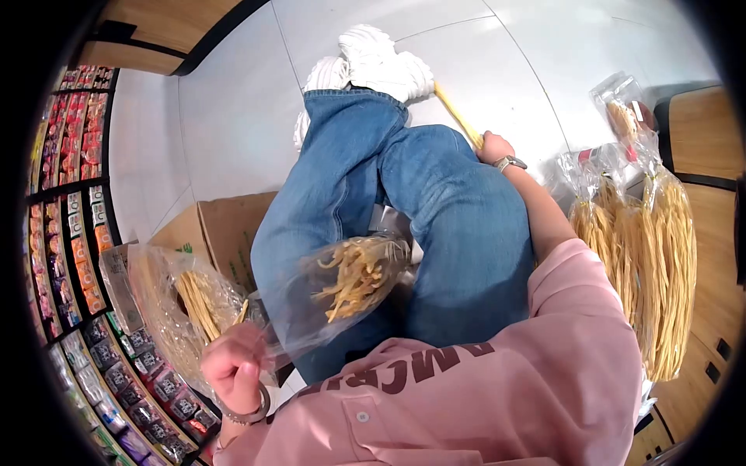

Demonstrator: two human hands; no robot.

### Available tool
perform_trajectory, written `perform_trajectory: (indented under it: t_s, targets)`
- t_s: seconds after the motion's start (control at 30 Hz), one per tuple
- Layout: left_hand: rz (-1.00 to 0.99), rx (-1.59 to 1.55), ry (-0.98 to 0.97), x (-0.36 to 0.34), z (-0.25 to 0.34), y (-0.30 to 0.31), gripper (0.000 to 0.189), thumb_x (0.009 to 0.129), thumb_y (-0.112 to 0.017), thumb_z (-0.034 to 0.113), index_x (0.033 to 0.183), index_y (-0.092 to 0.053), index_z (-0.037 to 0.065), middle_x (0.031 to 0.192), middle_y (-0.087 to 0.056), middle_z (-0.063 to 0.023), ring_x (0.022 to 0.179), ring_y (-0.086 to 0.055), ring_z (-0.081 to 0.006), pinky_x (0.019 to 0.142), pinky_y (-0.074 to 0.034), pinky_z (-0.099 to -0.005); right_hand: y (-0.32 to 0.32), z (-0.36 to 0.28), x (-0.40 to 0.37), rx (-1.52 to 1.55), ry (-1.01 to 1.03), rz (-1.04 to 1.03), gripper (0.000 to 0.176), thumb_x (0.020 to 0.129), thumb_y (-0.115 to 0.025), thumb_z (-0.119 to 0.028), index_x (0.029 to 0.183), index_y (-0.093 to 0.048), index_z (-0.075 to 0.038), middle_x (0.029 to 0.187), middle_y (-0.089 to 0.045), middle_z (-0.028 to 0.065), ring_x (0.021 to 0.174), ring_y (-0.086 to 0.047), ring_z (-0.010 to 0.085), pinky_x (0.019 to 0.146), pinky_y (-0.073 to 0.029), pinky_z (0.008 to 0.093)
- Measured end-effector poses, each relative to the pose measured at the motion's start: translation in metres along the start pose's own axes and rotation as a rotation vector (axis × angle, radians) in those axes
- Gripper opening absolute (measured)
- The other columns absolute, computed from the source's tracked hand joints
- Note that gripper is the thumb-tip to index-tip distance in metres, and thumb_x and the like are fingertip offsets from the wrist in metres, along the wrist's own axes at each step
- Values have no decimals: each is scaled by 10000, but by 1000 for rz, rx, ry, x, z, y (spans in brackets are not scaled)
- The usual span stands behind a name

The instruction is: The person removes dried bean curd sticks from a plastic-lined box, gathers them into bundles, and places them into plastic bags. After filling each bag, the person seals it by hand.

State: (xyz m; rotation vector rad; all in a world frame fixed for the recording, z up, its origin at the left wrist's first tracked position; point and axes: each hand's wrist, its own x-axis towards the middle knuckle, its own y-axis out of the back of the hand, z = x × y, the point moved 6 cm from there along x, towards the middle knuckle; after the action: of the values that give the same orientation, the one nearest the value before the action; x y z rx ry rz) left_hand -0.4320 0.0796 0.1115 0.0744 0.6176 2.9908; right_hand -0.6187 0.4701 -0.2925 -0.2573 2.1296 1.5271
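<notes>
Tiled floor (497, 62) lies beyond the clear bag (350, 281). Beside it we find the left hand (235, 365) curled, hold undeterminable; beyond it, the right hand (495, 147) grips 1 yellow strip (457, 113).

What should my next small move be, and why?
Maybe bring the yellow stick in your right hand to the clear bag over your jeans: the bag holds yellowish pieces, the stick is outside it, and your left hand is at the bag's loose plastic.
</notes>
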Motion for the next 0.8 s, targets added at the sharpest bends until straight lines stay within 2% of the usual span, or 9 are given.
perform_trajectory:
  t_s: [0.13, 0.3, 0.4, 0.43, 0.47, 0.57, 0.67, 0.7, 0.8]
  targets:
    - [33, 13, 22, 6, 2, -1, 322, 856, -578, 255, 612, -474, 71, 580, -543, -38, 552, -522, -167, 637, -439, -349, 1, 8, 2, 96, -105, 3, 399, 727, -633, -338, 984, -604, -33, 933, -654, 182, 875, -637, 323, 771, -506, 403]
    - [57, -97, 40, 4, 8, -17, 296, 862, -562, 214, 636, -479, 41, 613, -547, -62, 551, -507, -169, 601, -422, -312, 66, 12, 0, 423, -66, 273, 431, 733, -593, -363, 923, -612, 23, 865, -642, 232, 852, -622, 378, 764, -493, 435]
    - [54, -61, 7, -1, 11, -26, 278, 869, -554, 190, 653, -501, 22, 620, -545, -55, 568, -504, -157, 580, -421, -281, 139, -31, -60, 727, 88, 364, 346, 802, -601, -283, 975, -585, 17, 698, -631, 141, 484, -612, 194, 533, -501, 310]
    - [52, -43, -40, -1, 12, -29, 273, 870, -552, 180, 657, -506, 16, 620, -542, -53, 574, -502, -149, 575, -421, -270, 163, -49, -85, 768, 176, 388, 369, 827, -608, -286, 1057, -562, 0, 685, -621, 101, 498, -604, 161, 522, -491, 292]
    - [69, -66, 46, -2, 11, -30, 268, 874, -552, 160, 654, -504, 15, 618, -537, -42, 585, -500, -128, 572, -417, -252, 185, -67, -113, 820, 312, 403, 387, 845, -616, -301, 1106, -550, -23, 684, -599, 62, 519, -583, 128, 512, -477, 271]
    - [58, -90, 147, -5, 12, -36, 250, 892, -526, 173, 701, -514, 13, 679, -550, -56, 632, -534, -121, 602, -426, -244, 247, -110, -214, 745, 564, 398, 363, 863, -633, -281, 1146, -557, -66, 708, -570, 7, 590, -540, 76, 532, -448, 216]
    - [32, -153, 73, -8, 12, -39, 246, 900, -527, 144, 685, -505, 28, 660, -544, -30, 618, -528, -103, 600, -423, -236, 295, -127, -305, 524, 788, 411, 379, 829, -675, -150, 1175, -570, -38, 837, -605, -5, 661, -489, 46, 588, -422, 190]
    - [38, -171, 63, -11, 11, -39, 250, 902, -531, 147, 682, -502, 32, 651, -540, -23, 614, -524, -97, 600, -421, -233, 307, -128, -330, 413, 913, 491, 347, 813, -680, -89, 1138, -587, -12, 878, -610, 8, 683, -472, 51, 600, -412, 192]
    - [70, -247, 24, -22, 8, -39, 267, 902, -546, 147, 666, -500, 31, 616, -513, 3, 594, -495, -64, 567, -398, -217, 336, -146, -401, -3, 1053, 471, 340, 739, -674, 34, 1071, -610, -1, 809, -561, 39, 712, -523, 124, 619, -420, 229]
